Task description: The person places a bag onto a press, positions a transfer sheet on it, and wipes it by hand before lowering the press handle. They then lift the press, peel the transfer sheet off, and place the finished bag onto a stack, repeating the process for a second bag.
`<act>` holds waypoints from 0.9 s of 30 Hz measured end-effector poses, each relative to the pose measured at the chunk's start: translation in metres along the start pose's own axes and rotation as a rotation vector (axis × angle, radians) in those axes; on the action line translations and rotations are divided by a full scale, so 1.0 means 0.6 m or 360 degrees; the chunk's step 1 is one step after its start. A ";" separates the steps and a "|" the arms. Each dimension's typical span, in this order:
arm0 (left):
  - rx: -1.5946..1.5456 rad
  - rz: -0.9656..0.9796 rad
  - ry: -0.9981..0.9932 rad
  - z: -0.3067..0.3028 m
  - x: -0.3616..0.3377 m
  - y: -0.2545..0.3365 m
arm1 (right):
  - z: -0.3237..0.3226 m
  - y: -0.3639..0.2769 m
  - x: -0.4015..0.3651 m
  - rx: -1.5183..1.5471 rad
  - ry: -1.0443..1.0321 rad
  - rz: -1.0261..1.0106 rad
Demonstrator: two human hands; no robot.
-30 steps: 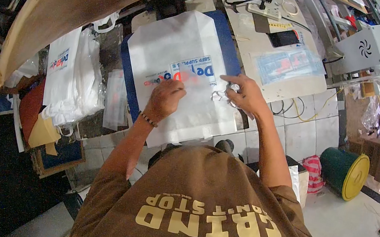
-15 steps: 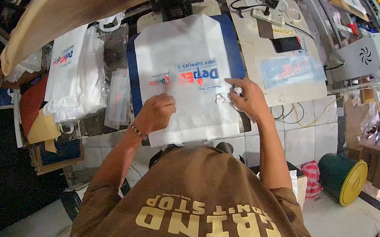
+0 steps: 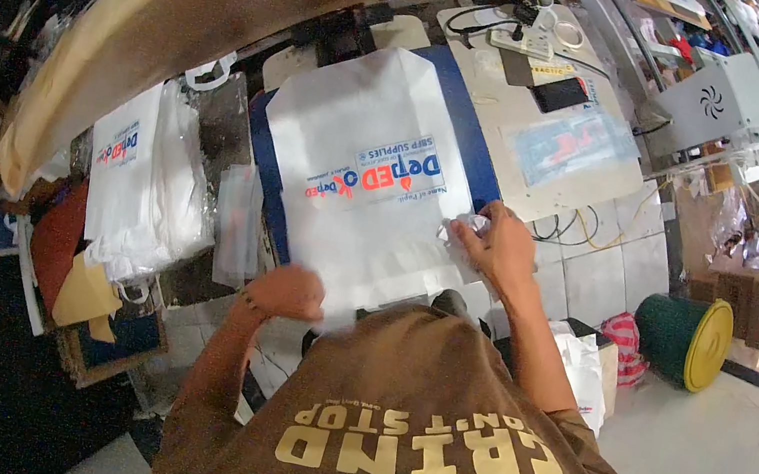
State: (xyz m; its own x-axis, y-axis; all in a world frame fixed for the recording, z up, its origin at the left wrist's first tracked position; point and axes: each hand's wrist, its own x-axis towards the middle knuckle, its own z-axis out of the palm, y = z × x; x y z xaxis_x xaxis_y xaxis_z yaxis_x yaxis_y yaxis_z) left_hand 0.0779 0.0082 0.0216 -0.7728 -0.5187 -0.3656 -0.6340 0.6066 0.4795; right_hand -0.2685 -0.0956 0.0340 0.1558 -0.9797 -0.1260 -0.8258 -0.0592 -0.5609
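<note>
A white bag (image 3: 348,130) lies flat over a dark blue board (image 3: 467,115), its blue and red DepED print upside down from my side. My left hand (image 3: 290,292), smeared by motion, is closed in a fist at the bag's near left edge. What its fingers hold, if anything, I cannot make out. By the bag's right edge, my right hand (image 3: 503,246) pinches a crumpled white scrap (image 3: 473,225) between thumb and fingers.
Printed white bags (image 3: 142,175) are stacked at the left, beside clear printed sheets (image 3: 240,223). On the cream board at right lie a phone (image 3: 560,94), a power strip (image 3: 524,41) and printed film (image 3: 573,147). A green drum (image 3: 672,334) with yellow lid sits right.
My left hand has drawn back toward me from the middle of the bag, and the print there now shows more fully. My right hand has shifted slightly nearer me, still holding the scrap.
</note>
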 end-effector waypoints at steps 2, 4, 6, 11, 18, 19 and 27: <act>-0.0560 -0.0417 -0.0765 -0.007 -0.030 0.007 | 0.006 -0.008 -0.003 0.0073 -0.0087 0.0151; -0.0852 -0.0767 -0.1290 -0.036 -0.053 0.026 | 0.034 0.000 -0.008 -0.0034 0.0006 0.0179; -0.1041 -0.0734 -0.1434 -0.014 -0.080 0.026 | 0.040 -0.014 -0.023 -0.0166 0.0151 0.0177; -0.1258 -0.0698 -0.1374 0.046 -0.084 0.041 | 0.060 -0.009 -0.037 -0.0016 0.0144 0.0304; -0.1533 -0.0878 -0.1000 0.117 -0.032 0.091 | 0.112 -0.007 -0.039 0.0110 0.0299 0.0424; -0.1651 -0.0944 -0.0906 0.124 -0.021 0.097 | 0.143 -0.009 -0.030 0.0099 0.0305 0.0473; -0.2331 -0.1163 0.0076 0.178 0.081 0.140 | 0.129 0.059 -0.024 0.0874 0.0380 0.0200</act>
State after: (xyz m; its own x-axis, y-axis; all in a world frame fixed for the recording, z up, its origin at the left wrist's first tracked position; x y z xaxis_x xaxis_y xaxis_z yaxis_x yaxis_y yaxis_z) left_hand -0.0159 0.0982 -0.0408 -0.3186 -0.4562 -0.8309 -0.2564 -0.8024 0.5389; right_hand -0.2579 -0.0689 -0.0473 -0.1031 -0.9924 -0.0675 -0.4199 0.1050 -0.9015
